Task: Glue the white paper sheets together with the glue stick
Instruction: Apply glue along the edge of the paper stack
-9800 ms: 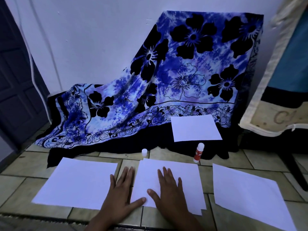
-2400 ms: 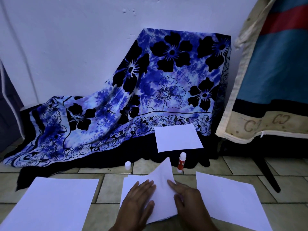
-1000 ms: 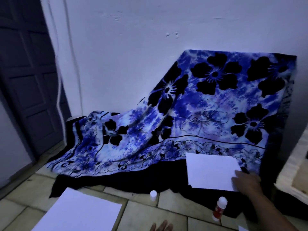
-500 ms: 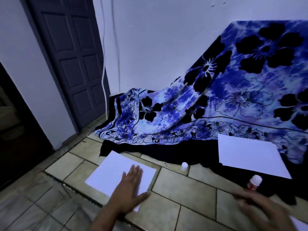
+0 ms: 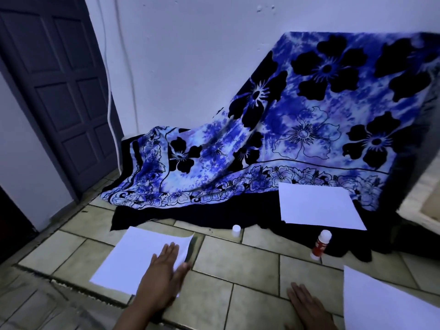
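A white sheet (image 5: 133, 258) lies on the tiled floor at the lower left. My left hand (image 5: 164, 275) rests flat on its right part, thumb at the sheet's edge, whose far right corner curls up. My right hand (image 5: 309, 306) lies flat on the tiles at the bottom, fingers straight, holding nothing. Another white sheet (image 5: 385, 303) lies at the lower right. A further white paper (image 5: 316, 206) rests on the dark cloth hem at the back. The uncapped glue stick (image 5: 321, 245) stands upright, red and white. Its white cap (image 5: 236, 231) stands apart to the left.
A blue flowered cloth (image 5: 285, 139) drapes over something against the white wall. A dark panelled door (image 5: 59, 86) is at the left, with a white cable running down beside it. A pale framed object (image 5: 426, 198) leans at the far right.
The view swung back right. My left hand stays on the left sheet, whose corner now curls up. My right hand has come down flat on the tiles near the right sheet.
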